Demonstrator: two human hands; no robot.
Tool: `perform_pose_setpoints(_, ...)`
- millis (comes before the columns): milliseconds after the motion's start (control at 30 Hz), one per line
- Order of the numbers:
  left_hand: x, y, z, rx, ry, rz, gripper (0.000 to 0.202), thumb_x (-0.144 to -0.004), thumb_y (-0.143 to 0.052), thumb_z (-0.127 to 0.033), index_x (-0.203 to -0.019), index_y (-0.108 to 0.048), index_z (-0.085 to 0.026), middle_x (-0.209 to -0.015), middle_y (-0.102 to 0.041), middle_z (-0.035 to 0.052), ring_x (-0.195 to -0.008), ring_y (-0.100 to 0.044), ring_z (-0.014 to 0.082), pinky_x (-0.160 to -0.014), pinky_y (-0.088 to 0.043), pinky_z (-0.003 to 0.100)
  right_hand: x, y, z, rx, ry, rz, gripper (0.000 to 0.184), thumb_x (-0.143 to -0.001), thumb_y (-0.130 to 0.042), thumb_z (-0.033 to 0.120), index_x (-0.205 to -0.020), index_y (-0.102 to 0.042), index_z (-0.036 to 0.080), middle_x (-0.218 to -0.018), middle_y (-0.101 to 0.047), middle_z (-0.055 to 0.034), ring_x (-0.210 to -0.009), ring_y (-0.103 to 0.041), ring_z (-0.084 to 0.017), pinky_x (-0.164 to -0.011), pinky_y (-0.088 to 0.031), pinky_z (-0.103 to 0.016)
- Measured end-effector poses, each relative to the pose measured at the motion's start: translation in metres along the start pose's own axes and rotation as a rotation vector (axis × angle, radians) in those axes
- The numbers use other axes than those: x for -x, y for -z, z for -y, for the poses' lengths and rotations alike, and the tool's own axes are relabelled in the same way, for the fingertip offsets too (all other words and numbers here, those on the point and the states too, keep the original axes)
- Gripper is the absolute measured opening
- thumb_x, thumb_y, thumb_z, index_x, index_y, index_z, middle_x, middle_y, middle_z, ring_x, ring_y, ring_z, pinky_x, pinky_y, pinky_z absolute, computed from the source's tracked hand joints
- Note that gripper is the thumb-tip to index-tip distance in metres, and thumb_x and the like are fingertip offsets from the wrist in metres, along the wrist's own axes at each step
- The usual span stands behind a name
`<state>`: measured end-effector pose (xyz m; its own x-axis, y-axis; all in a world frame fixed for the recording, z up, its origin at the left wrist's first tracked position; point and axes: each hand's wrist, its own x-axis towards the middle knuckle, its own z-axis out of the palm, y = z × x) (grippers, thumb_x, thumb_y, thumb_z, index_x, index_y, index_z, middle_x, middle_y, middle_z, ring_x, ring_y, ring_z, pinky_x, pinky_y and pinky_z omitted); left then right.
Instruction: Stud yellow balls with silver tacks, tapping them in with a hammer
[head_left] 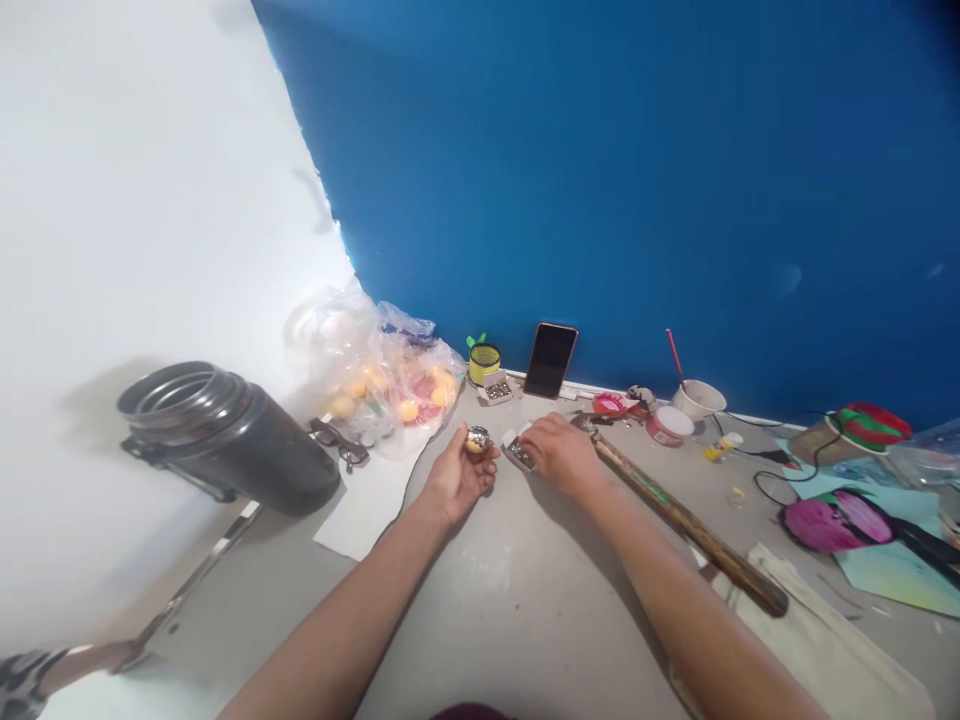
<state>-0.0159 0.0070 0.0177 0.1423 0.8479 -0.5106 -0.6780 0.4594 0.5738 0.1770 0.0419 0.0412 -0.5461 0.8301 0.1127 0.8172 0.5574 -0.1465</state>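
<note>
My left hand (453, 482), palm up, holds a small ball (477, 439) with a shiny, metallic, partly golden surface between thumb and fingers. To its right, my right hand (562, 453) is at a small open cardboard box (517, 450) of tiny shiny metal pieces. Its fingers are bent together over the box's right side; whatever the fingertips pinch is hidden. Behind them lies a second small box (496, 389) of similar metal pieces, near a yellow mesh cup (484, 364).
At left lean a big dark flask (247, 440) and a clear plastic bag (390, 390) of yellow and pink items. A phone (551, 360) stands against the blue wall. A hammer's wooden handle (697, 530) lies beside my right forearm. Another person's arm (82, 665) shows at lower left.
</note>
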Motion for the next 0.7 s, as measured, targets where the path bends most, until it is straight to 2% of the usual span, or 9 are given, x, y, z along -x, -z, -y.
perform_pose_setpoints(100,-0.002,0.000,0.001,-0.021,-0.033,-0.027,0.048,-0.102,-0.042,-0.051,-0.083,-0.062,-0.011,-0.081,-0.073,0.0137,-0.056,-0.064,0.0140,-0.049,-0.048,0.024,-0.006,-0.012,0.008,0.048,0.049,0.119,0.025,-0.101,-0.048,0.020,-0.100,-0.073,0.021,-0.100,-0.072,-0.0087,-0.110,-0.055,-0.024,-0.081,-0.043,-0.028)
perform_pose_setpoints(233,-0.001,-0.001,0.002,-0.026,-0.033,-0.016,0.049,-0.103,-0.040,-0.048,-0.090,-0.065,-0.009,-0.092,-0.076,0.0185,-0.062,-0.070,0.0176,-0.054,-0.054,0.027,-0.011,-0.018,0.008,0.097,0.013,0.185,0.026,-0.102,-0.046,0.025,-0.104,-0.072,0.020,-0.108,-0.071,-0.0099,-0.111,-0.057,-0.024,-0.076,-0.045,-0.028)
perform_pose_setpoints(500,-0.002,-0.003,0.001,0.003,0.009,-0.015,0.050,-0.103,-0.039,-0.048,-0.091,-0.066,-0.008,-0.090,-0.077,0.0194,-0.064,-0.072,0.0200,-0.055,-0.057,0.028,-0.012,-0.016,0.016,0.136,-0.021,0.227,0.027,-0.101,-0.045,0.023,-0.105,-0.072,0.019,-0.107,-0.071,-0.0119,-0.107,-0.065,-0.025,-0.078,-0.048,-0.031)
perform_pose_setpoints(700,-0.002,-0.002,0.001,0.012,0.000,-0.034,0.050,-0.102,-0.041,-0.049,-0.091,-0.066,-0.007,-0.089,-0.076,0.0204,-0.067,-0.073,0.0207,-0.059,-0.058,0.028,-0.011,-0.017,0.018,0.110,-0.026,0.217,0.027,-0.102,-0.043,0.023,-0.108,-0.069,0.018,-0.110,-0.072,-0.0133,-0.109,-0.065,-0.025,-0.079,-0.047,-0.029)
